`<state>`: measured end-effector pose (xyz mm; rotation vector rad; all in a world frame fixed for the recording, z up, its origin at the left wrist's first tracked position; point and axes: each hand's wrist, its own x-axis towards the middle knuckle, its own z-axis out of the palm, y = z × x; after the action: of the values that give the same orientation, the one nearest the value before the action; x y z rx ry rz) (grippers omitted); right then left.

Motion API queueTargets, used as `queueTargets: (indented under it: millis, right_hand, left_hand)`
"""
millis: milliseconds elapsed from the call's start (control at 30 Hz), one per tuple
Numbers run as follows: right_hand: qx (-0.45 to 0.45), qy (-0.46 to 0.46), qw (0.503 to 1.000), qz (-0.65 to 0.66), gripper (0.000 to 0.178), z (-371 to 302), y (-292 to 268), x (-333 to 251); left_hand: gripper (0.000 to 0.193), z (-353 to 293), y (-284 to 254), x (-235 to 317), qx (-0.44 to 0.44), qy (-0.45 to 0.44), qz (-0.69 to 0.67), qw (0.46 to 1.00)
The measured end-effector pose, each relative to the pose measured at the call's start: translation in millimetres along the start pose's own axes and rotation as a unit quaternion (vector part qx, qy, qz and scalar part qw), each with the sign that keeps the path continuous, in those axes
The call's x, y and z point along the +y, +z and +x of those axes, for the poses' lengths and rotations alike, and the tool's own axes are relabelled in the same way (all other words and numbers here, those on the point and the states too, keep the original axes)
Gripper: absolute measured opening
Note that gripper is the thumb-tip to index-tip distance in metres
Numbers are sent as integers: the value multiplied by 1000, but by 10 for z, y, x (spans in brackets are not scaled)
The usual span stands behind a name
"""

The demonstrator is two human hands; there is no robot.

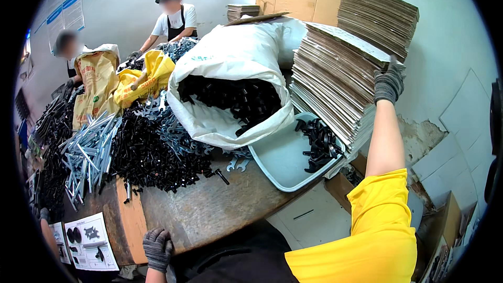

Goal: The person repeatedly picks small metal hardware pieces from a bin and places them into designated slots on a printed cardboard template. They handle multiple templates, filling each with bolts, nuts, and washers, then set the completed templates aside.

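Note:
At the near corner of a tall stack of cardboard sheets [327, 81], my right hand [389, 84] in a grey knitted glove reaches out at arm's length. Its fingers close on the edge of the top cardboard sheet [353, 40], which shows a white face; the fingertips are partly hidden. My left hand [157, 249], gloved the same way, rests at the table's front edge with its fingers curled in. Nothing shows in it. A white woven sack [230, 52] lies open toward me, full of black plastic parts [246, 97].
A pale blue tray [272, 170] holds black parts beside the sack. Black bolts [152, 152], metal rods [91, 149], and open-ended wrenches [238, 164] cover the wooden table [209, 209]. A printed sheet [91, 243] lies front left. Two people work across the table; another gloved hand [45, 214] shows far left.

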<state>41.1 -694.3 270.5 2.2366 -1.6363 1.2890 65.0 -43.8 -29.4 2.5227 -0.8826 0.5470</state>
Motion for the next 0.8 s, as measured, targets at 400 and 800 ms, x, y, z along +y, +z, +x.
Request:
queueTargets:
  millis: [400,800]
  right_hand:
    - [143,-482,857,111,50,-7,-47,148]
    - [-8,-570,588,573,19,-1820,-471,-344]
  left_hand:
    - [22,4,-43,44,-19,-25,35,999]
    - [70,233,-655,79,173,-294,-763,548]
